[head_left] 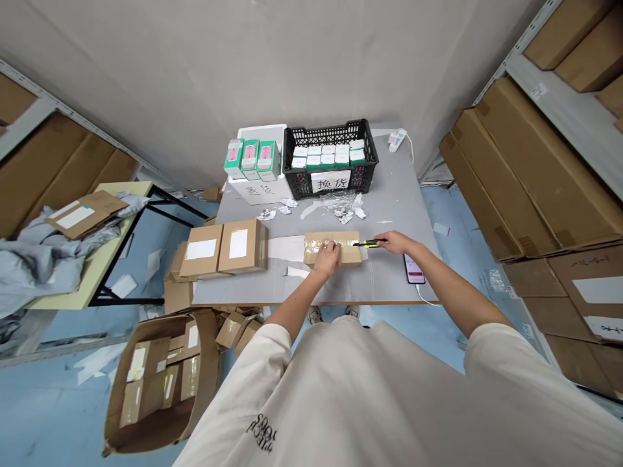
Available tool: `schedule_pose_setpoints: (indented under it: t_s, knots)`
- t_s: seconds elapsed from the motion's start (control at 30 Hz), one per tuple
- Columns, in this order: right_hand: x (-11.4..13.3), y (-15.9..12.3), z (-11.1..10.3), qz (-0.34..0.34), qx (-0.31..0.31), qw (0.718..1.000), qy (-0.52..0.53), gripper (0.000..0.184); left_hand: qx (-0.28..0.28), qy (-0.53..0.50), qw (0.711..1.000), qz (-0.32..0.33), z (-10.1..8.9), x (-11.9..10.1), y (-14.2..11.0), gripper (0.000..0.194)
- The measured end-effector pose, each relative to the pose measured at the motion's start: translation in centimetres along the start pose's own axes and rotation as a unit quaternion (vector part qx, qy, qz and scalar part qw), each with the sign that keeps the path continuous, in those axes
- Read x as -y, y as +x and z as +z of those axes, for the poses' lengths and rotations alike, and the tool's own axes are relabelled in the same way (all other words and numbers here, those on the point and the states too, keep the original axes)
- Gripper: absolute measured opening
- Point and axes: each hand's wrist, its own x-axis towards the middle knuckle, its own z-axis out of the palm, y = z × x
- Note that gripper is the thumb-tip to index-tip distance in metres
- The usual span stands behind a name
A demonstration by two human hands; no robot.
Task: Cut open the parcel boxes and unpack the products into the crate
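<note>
The left hand lies open and flat on a taped brown cardboard box at twelve o'clock on the grey tabletop; the right hand closes around a yellow-black utility knife (if the box shifts, the knife could slip and cut the left hand).

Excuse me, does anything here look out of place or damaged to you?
Yes: the large cardboard box on the floor looks torn and collapsed, and crumpled paper scraps lie scattered on the grey table.
</note>
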Motion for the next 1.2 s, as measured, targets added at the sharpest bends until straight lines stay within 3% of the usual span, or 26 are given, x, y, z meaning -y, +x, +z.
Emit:
schedule_pose_setpoints:
  t_s: [0.13, 0.23, 0.47, 0.67, 0.8, 1.0, 1.2]
  knots:
    - [-1.2, -0.9, 2.0, -0.005, 0.055, 0.987, 0.149, 0.043, 0.005, -0.006, 1.0, -0.003, 0.0, -0.1, -0.1, 0.066]
    - [-1.8, -1.9, 3.3, -0.009, 0.06, 0.976, 0.209, 0.044, 0.007, -0.018, 1.0, -0.007, 0.0, -0.1, -0.1, 0.066]
    - [-2.8, -3.2, 3.1, -0.022, 0.03, 0.98, 0.197, 0.042, 0.013, -0.002, 1.0, -0.006, 0.1, 0.1, 0.2, 0.065]
    - [-1.0, -1.8, 2.8, -0.014, 0.005, 0.983, 0.183, 0.045, 0.012, 0.017, 1.0, 0.01, -0.2, 0.1, 0.2, 0.065]
    - [-0.7, -1.3, 2.8, 0.003, 0.038, 0.98, 0.193, 0.041, 0.01, 0.012, 1.0, 0.001, -0.4, -0.1, -0.1, 0.061]
    - [-2.5, -3.8, 5.0, 0.013, 0.084, 0.952, 0.294, 0.048, 0.007, -0.007, 1.0, -0.007, -0.1, 0.1, 0.1, 0.064]
    - [-1.8, -5.2, 5.7, 0.079, -0.036, 0.922, 0.378, 0.049, 0.026, -0.014, 1.0, -0.007, -0.5, 0.3, 0.3, 0.078]
